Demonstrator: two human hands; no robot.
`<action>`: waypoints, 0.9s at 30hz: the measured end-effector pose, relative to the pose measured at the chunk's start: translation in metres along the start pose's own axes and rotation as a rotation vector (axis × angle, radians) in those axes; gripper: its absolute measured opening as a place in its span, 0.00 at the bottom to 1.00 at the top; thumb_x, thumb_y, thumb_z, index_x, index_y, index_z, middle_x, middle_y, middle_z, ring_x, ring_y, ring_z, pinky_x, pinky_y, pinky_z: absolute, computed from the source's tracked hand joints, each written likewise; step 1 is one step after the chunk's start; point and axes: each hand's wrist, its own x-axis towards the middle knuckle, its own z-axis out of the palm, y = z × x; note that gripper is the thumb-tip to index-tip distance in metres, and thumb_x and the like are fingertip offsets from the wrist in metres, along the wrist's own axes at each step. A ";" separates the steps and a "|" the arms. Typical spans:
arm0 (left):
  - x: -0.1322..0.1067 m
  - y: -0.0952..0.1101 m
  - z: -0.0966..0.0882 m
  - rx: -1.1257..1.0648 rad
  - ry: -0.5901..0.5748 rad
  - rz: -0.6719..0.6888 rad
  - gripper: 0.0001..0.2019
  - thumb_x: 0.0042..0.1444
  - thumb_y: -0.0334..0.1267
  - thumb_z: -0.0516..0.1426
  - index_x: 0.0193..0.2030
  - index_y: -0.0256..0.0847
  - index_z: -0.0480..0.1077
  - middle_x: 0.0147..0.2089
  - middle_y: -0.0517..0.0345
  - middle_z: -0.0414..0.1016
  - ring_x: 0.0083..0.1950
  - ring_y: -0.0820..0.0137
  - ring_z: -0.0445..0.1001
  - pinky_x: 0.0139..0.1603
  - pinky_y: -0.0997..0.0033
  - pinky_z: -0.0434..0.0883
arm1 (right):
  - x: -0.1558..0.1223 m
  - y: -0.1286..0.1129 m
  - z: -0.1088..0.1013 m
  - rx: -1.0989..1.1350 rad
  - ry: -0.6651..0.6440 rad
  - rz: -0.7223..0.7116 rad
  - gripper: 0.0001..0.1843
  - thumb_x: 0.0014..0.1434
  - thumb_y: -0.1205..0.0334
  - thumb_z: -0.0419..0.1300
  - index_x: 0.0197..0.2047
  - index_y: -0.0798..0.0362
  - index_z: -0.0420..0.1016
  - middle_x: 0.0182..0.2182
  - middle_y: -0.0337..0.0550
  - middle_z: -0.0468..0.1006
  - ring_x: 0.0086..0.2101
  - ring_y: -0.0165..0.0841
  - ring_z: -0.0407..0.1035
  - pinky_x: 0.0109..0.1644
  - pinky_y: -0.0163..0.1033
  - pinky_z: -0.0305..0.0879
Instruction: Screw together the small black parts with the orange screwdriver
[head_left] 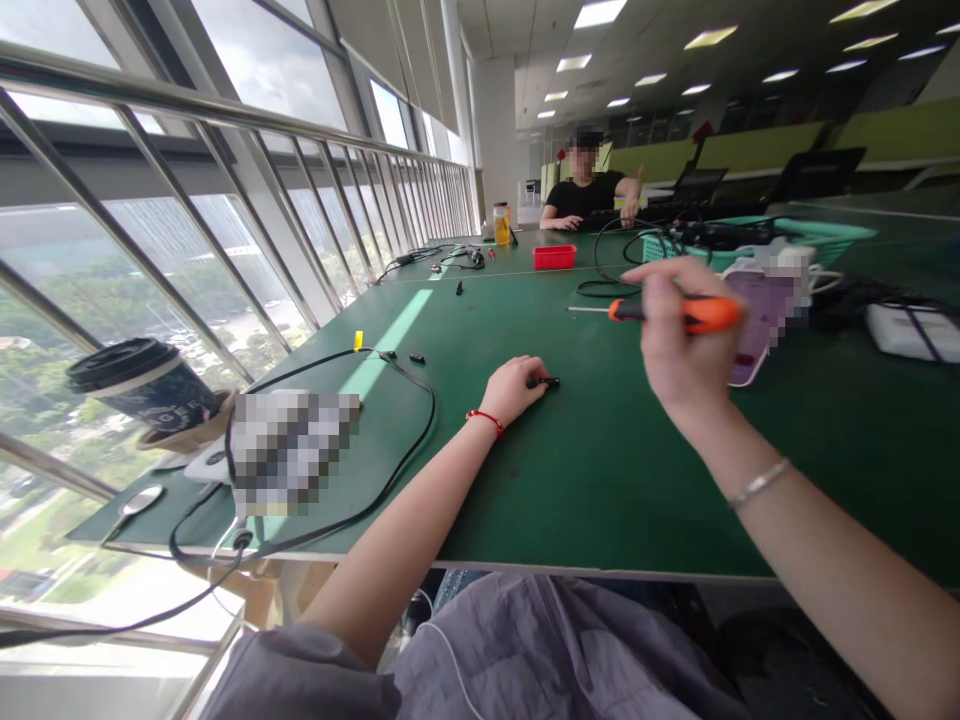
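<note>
My right hand (679,335) is raised above the green table (585,480), closed around an orange and black screwdriver (716,314). Its thin metal shaft points left, away from my palm. On the tabletop, my left hand (514,388) pinches a small black part (550,382), whose kind I cannot make out; one end sticks out past my fingertips. The screwdriver tip is well apart from that part. Two more small black pieces (417,358) lie beyond my left hand, near a looped black cable (431,410).
A paper cup (150,395) with a black lid stands at the left by the railing. Further back are a red tray (554,258), a jar (502,225) and a teal basket (817,240) of cables. A phone (750,325) lies right. Another person (589,195) sits at the far end.
</note>
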 end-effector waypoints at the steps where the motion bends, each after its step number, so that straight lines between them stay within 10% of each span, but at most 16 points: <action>1: 0.000 0.000 0.000 -0.003 -0.001 -0.002 0.03 0.53 0.34 0.57 0.34 0.41 0.71 0.38 0.57 0.75 0.42 0.68 0.73 0.45 0.68 0.71 | 0.004 0.008 0.011 -0.048 -0.060 0.066 0.20 0.63 0.47 0.52 0.39 0.53 0.76 0.31 0.44 0.77 0.33 0.34 0.71 0.35 0.39 0.66; 9: 0.000 0.002 -0.002 -0.008 -0.009 -0.020 0.02 0.52 0.34 0.57 0.33 0.41 0.71 0.38 0.57 0.74 0.43 0.67 0.73 0.44 0.69 0.70 | -0.018 0.101 0.076 -0.137 -0.564 0.103 0.10 0.56 0.52 0.57 0.35 0.47 0.74 0.35 0.38 0.80 0.33 0.34 0.72 0.32 0.35 0.60; 27: -0.002 0.000 0.000 -0.010 0.041 0.006 0.03 0.53 0.35 0.56 0.33 0.41 0.71 0.37 0.57 0.74 0.41 0.68 0.72 0.44 0.69 0.70 | -0.030 0.091 0.074 -0.203 -0.704 -0.096 0.09 0.55 0.61 0.58 0.40 0.45 0.75 0.42 0.38 0.79 0.37 0.35 0.73 0.34 0.35 0.62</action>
